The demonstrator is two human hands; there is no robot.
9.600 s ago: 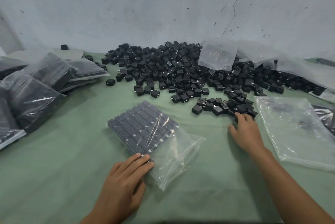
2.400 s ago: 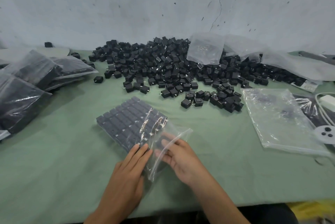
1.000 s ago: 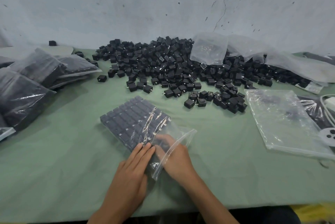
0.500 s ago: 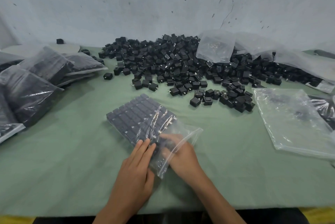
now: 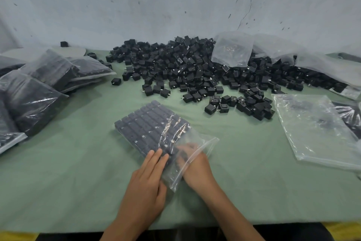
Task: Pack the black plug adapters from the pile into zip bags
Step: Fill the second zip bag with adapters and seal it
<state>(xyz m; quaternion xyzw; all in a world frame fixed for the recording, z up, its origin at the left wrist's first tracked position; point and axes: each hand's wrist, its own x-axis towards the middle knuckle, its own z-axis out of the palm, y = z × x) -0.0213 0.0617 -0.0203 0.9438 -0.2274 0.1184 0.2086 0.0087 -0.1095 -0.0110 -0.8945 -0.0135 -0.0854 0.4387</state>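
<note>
A clear zip bag (image 5: 197,144) lies on the green table, its far part filled with neat rows of black plug adapters (image 5: 148,123). My left hand (image 5: 148,178) presses flat on the bag's near left edge, fingers straight. My right hand (image 5: 197,172) reaches into the bag's open mouth. Its fingers show only blurred through the plastic, next to a dark adapter, and I cannot tell whether they grip it. The loose pile of adapters (image 5: 195,73) spreads along the back of the table.
Filled bags (image 5: 33,96) are stacked at the left. A stack of empty zip bags (image 5: 316,129) lies at the right. Crumpled clear plastic bags (image 5: 232,49) rest on the pile by the wall. The table's front edge (image 5: 78,229) runs close to my forearms.
My right hand, which was at the pile 9.6 s ago, has gone into the bag's mouth and stays there. The left hand keeps pressing the bag's near edge.
</note>
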